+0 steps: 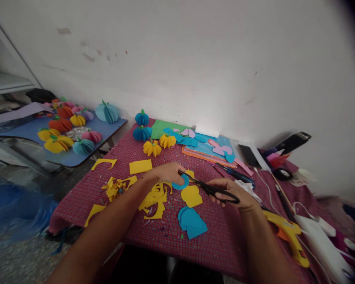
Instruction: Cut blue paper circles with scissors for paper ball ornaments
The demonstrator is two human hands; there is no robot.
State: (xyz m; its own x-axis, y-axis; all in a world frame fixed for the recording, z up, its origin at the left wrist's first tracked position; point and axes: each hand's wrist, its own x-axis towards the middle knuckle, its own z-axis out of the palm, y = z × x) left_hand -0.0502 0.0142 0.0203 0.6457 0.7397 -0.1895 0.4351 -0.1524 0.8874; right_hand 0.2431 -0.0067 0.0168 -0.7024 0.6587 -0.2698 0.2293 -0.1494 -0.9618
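My right hand (230, 192) grips black-handled scissors (208, 187), whose blades point left toward a blue paper circle (181, 183). My left hand (165, 172) pinches that circle together with a yellow piece (190, 173) behind it. Both hands hover just above the red checked tablecloth (219, 236). Below them lie a yellow cut shape (191, 196) and a small stack of blue cut pieces (191, 223). Yellow offcuts (154, 199) are scattered under my left wrist.
Paper pumpkins in blue (142, 133) and yellow (152, 148) stand at the table's back, beside coloured paper sheets (205, 149). A yellow glue gun (287, 232) and white cables lie at the right. A blue side table (103, 130) at the left holds more pumpkins.
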